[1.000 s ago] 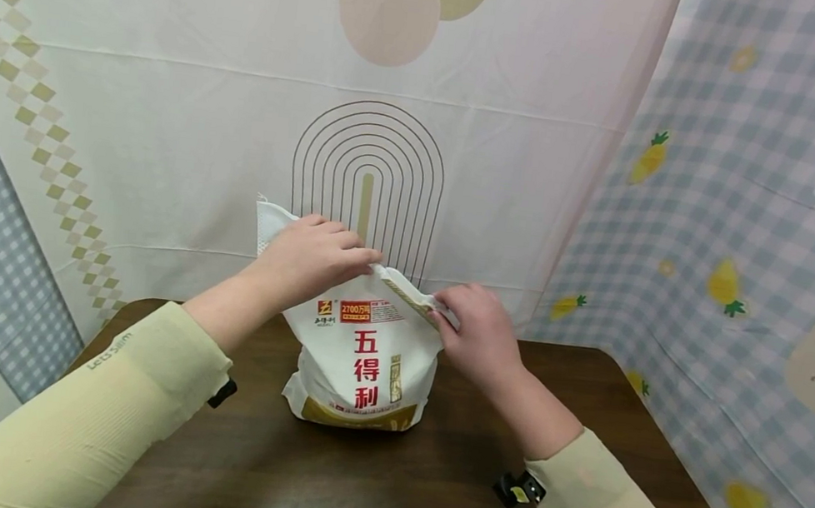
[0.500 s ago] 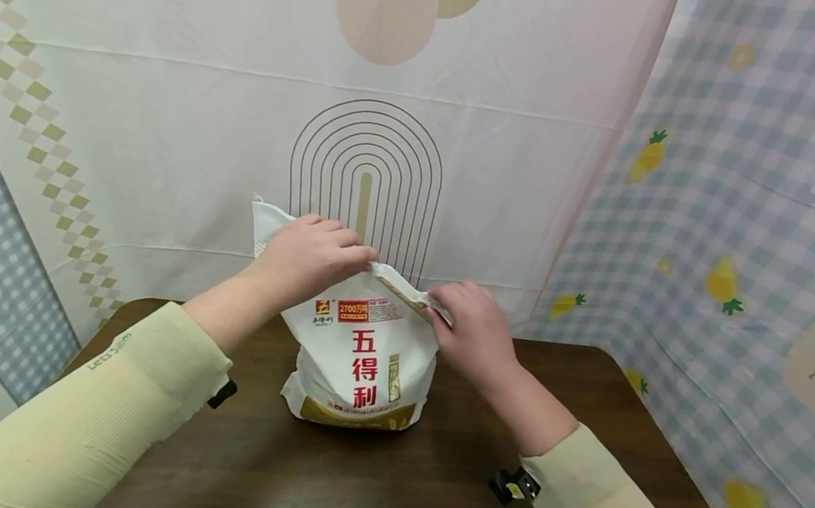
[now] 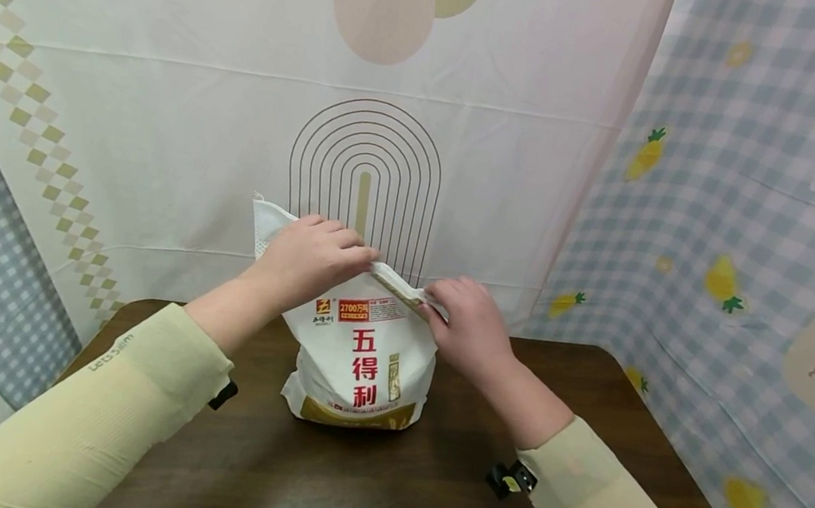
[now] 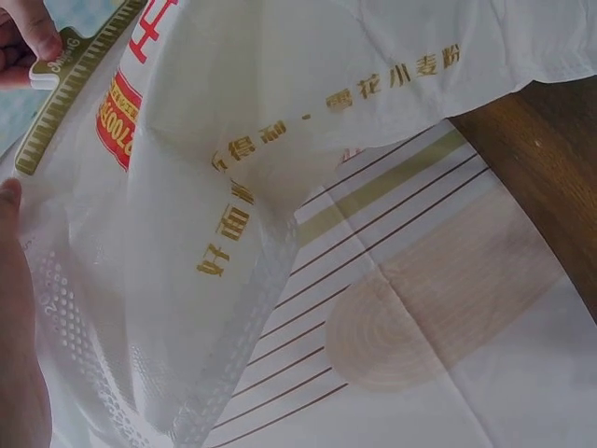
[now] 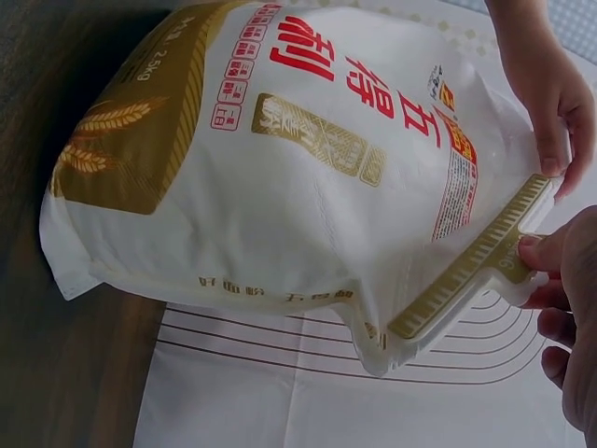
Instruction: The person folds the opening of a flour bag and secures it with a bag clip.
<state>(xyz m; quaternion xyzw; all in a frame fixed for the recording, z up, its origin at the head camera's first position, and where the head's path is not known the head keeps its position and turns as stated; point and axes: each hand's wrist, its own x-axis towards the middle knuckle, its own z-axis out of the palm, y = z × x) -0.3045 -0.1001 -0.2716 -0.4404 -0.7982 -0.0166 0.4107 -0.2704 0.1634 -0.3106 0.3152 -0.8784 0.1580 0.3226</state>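
Note:
A white flour bag (image 3: pixel 345 364) with red characters and a gold base stands on the table, its top gathered and slanting down to the right. Along that top edge lies a gold-and-white bag clip (image 5: pixel 471 257), seen only as a thin strip in the head view. My left hand (image 3: pixel 317 256) grips the bag's top at the clip's upper end; a fingertip touches that end in the right wrist view. With thumb and fingers, my right hand (image 3: pixel 473 328) pinches the tab in the middle of the clip. A loose corner of the bag sticks up behind my left hand.
The dark wooden table (image 3: pixel 350 491) extends around the bag. Behind it hangs a white printed cloth (image 3: pixel 187 137), and a blue checked cloth (image 3: pixel 756 243) with pineapples hangs on the right. A black wrist device (image 3: pixel 512 479) sits at the right sleeve.
My right hand has shifted slightly left and up at the clip, and the bag's top edge there looks a little straighter. My left hand keeps its grip in nearly the same place.

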